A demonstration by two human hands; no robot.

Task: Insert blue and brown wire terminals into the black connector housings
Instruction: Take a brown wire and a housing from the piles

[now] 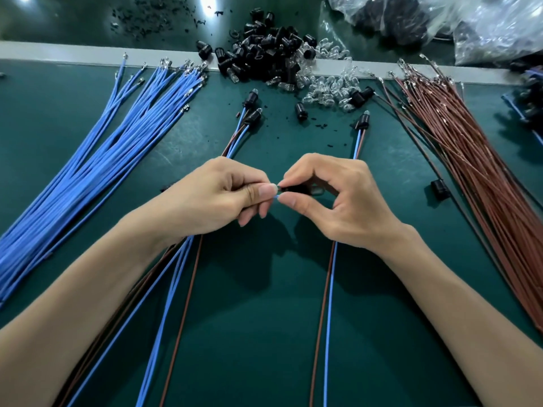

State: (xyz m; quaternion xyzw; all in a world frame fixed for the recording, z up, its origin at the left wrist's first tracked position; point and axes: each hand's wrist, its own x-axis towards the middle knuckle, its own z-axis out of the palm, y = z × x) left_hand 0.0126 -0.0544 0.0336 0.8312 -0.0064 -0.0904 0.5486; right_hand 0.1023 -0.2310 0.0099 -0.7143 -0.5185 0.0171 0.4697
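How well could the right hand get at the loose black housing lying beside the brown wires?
Probably yes: the loose housing lies on open mat just right of the right hand, with nothing between. But that hand now pinches a second housing, so its fingers are busy.

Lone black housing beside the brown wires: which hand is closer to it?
Right. The right hand sits left of the lone housing, apart from it; the left hand is farther left, beyond the right one.
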